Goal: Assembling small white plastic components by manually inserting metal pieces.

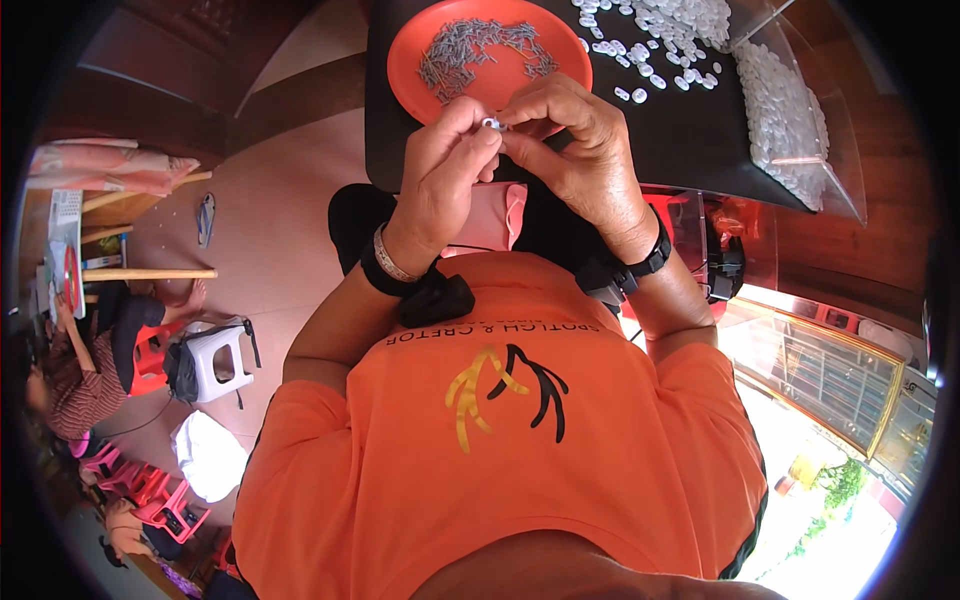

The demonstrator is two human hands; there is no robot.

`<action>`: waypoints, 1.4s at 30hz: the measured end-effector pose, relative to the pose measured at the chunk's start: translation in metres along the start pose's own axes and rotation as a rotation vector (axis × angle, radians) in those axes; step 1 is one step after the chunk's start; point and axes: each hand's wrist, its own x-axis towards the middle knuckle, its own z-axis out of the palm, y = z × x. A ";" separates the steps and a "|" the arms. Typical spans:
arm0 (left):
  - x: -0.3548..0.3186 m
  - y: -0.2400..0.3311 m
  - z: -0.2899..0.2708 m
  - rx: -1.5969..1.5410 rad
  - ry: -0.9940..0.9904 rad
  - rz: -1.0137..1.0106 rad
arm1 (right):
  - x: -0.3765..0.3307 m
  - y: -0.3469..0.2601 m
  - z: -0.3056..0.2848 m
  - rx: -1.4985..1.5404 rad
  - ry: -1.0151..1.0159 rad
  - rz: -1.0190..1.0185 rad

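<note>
the left hand (443, 185) has its thumb and a finger pinched shut around a small white piece (490, 123). the piece is up off the bench (700, 140), over the near edge of a red plate (498, 82). the right hand (580, 140) is just beside it. its thumb and first finger are close together, with a narrow gap at most, and the tips come right up to the piece. i cannot tell if they hold a thin thing too, as the tips hide it.

on the far side, the plate has a messy heap of little gray sticks (455, 65). to the right are loose white bits (640, 52), and a clear box (852, 190) full of more.

to do this well, i think the left fingers should pinch just the sides, so any hole can be seen. rest the wrists and go slow. push straight and softly, since such a small piece could slip or spin. working over the plate is smart, as it may catch a drop.
</note>
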 end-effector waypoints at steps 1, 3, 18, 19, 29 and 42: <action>0.000 0.000 -0.001 0.001 -0.002 -0.002 | 0.000 0.000 0.000 -0.012 0.005 -0.008; 0.001 0.000 -0.006 0.004 -0.024 -0.040 | -0.001 0.000 0.001 -0.013 0.006 -0.012; -0.003 0.004 -0.013 0.480 -0.068 0.304 | -0.002 -0.003 -0.001 0.123 -0.051 0.182; -0.005 0.003 -0.014 0.480 -0.067 0.304 | -0.003 -0.004 -0.001 0.110 -0.075 0.207; -0.010 -0.009 -0.022 0.271 -0.107 0.122 | -0.007 -0.004 0.010 -0.012 -0.072 0.210; -0.002 -0.009 -0.037 -0.066 -0.089 -0.041 | 0.028 -0.002 -0.007 0.016 -0.264 0.329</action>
